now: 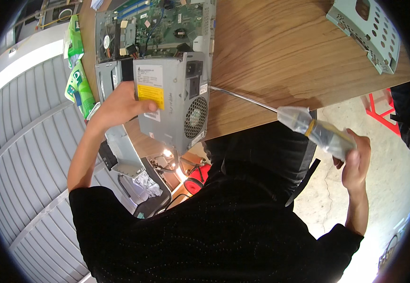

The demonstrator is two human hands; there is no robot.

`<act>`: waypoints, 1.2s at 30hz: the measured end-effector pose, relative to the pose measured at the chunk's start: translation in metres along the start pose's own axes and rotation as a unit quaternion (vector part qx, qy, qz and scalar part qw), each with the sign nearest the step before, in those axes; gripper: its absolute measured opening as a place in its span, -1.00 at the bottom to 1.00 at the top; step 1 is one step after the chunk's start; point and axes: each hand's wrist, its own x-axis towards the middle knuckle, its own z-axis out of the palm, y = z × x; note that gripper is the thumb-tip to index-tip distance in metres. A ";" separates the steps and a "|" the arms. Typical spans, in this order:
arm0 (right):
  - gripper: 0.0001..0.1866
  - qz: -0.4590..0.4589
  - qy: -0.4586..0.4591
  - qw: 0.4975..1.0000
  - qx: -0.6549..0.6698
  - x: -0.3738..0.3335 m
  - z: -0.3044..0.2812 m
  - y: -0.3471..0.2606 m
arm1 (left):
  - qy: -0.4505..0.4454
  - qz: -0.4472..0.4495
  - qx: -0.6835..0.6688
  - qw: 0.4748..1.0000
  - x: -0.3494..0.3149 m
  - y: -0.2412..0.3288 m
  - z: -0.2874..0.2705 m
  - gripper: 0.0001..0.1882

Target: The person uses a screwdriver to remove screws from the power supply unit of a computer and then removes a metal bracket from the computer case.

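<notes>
Here, left hand [128, 104] clasping grey power supply [173, 120], right hand [357, 160] curled round plastic-wrapped screwdriver [325, 134].

A wood-grain table [266, 52] carries an open case [208, 33] of computer parts toward its left; a perforated bracket [363, 29] lies right, well apart.

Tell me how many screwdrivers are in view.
1: the screwdriver, its handle in the right grip, its shaft pointing left toward the power supply unit. Others may be hidden.
</notes>
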 end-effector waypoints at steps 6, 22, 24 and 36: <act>-0.31 0.014 0.059 0.990 -0.127 0.029 0.024 -0.034 | 0.006 0.009 0.006 1.000 0.001 0.001 0.001 -0.22; -0.54 0.031 0.088 0.996 0.007 0.030 0.034 -0.044 | 0.001 0.001 0.006 1.000 0.000 0.006 -0.001 -0.29; -0.50 0.019 0.121 0.991 0.044 0.023 0.033 -0.032 | 0.004 0.004 -0.005 1.000 -0.001 0.002 0.002 -0.29; -0.39 0.014 0.082 0.996 -0.028 0.027 0.028 -0.036 | -0.006 -0.011 -0.006 1.000 0.000 0.006 0.002 -0.49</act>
